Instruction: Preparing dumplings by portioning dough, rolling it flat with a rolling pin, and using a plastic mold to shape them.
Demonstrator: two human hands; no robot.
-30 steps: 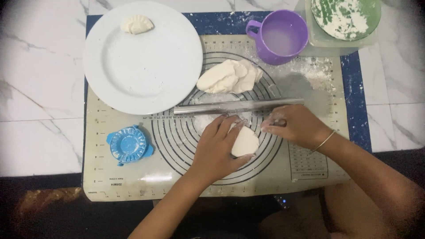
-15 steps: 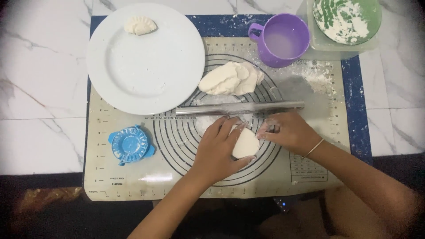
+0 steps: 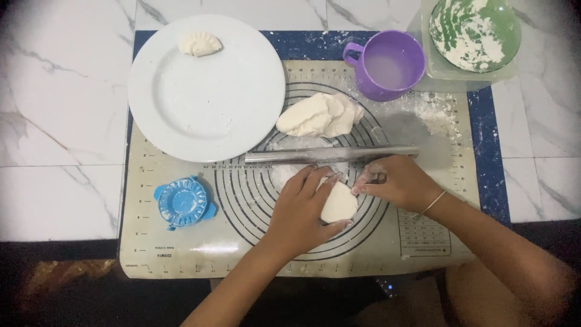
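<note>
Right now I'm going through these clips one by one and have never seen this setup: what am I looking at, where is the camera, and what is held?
There is no machine here: a person works with two bare hands, filmed by one camera worn on the head, looking straight down.

The left hand cups a small piece of white dough; the right hand touches its upper edge with floury fingers.

They work over a ringed baking mat. On it lie a metal rolling pin, a larger dough lump, a blue dumpling press, a purple cup and a white plate carrying one folded dumpling. A green floured dish sits at top right.
</note>
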